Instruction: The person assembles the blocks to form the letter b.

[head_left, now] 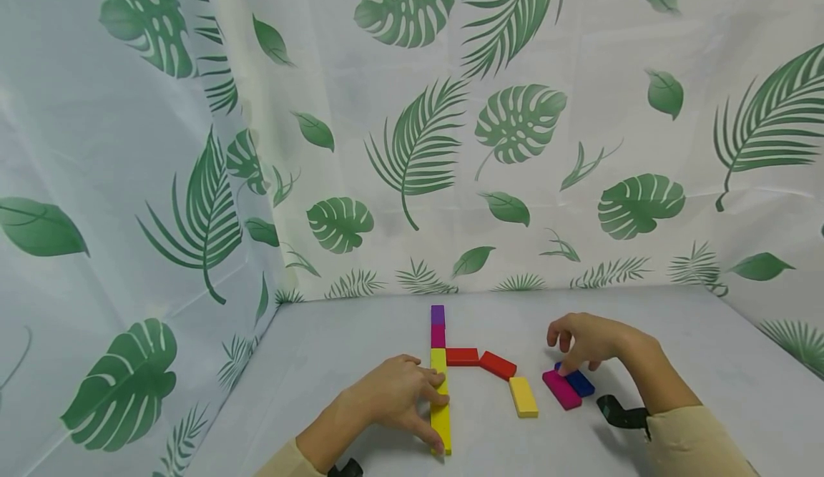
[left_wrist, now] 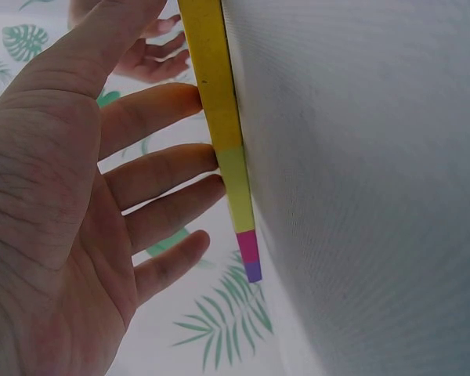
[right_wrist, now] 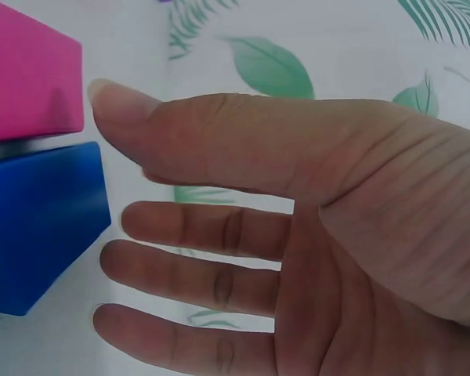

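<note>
Left hand [head_left: 393,398], fingers straight, presses the yellow block [head_left: 440,417] at lower centre; right hand [head_left: 589,341], loosely curled and holding nothing, hovers over the blue block [head_left: 579,382] beside the magenta block [head_left: 561,390].

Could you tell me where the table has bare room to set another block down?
Bare table lies right of the right hand, and left of the left hand toward the curtain corner. It is crowded between the yellow blocks and the blue block.
</note>
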The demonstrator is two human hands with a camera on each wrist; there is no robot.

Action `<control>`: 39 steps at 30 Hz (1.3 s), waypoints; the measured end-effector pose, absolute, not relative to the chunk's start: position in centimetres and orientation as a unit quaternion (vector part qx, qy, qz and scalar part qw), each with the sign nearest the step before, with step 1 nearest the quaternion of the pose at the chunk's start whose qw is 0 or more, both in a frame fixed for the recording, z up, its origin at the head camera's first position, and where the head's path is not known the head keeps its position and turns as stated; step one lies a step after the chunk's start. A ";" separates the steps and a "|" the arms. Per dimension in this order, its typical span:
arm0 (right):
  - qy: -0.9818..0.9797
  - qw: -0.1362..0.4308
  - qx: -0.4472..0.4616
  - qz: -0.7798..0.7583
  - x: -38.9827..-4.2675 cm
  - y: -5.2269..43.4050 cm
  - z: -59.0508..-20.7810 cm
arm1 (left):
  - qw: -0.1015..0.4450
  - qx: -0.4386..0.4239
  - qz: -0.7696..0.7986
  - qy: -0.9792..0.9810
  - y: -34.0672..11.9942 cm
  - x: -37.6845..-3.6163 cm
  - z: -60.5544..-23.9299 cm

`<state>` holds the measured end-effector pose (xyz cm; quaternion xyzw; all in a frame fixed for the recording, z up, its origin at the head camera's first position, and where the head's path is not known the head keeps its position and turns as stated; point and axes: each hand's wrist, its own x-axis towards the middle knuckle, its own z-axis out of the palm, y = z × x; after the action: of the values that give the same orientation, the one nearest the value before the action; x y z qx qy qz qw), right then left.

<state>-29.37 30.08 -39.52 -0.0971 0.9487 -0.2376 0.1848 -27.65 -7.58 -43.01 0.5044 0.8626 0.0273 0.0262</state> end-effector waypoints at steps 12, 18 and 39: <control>0.951 0.196 -0.087 -0.224 -29.4 30.0 -40.0 | 0.020 0.507 0.028 0.861 -7.6 -27.7 -43.0; 0.947 0.207 -0.084 -0.233 -29.4 29.8 -40.1 | 0.018 0.508 0.027 0.861 -7.6 -27.6 -43.0; 0.963 0.172 -0.071 -0.193 -29.3 29.9 -40.1 | 0.030 0.503 0.019 0.864 -7.5 -27.7 -43.0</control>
<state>-29.31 29.91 -40.11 -0.0712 0.9634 -0.1928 0.1723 -27.65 -7.51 -42.98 0.5029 0.8636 0.0187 0.0297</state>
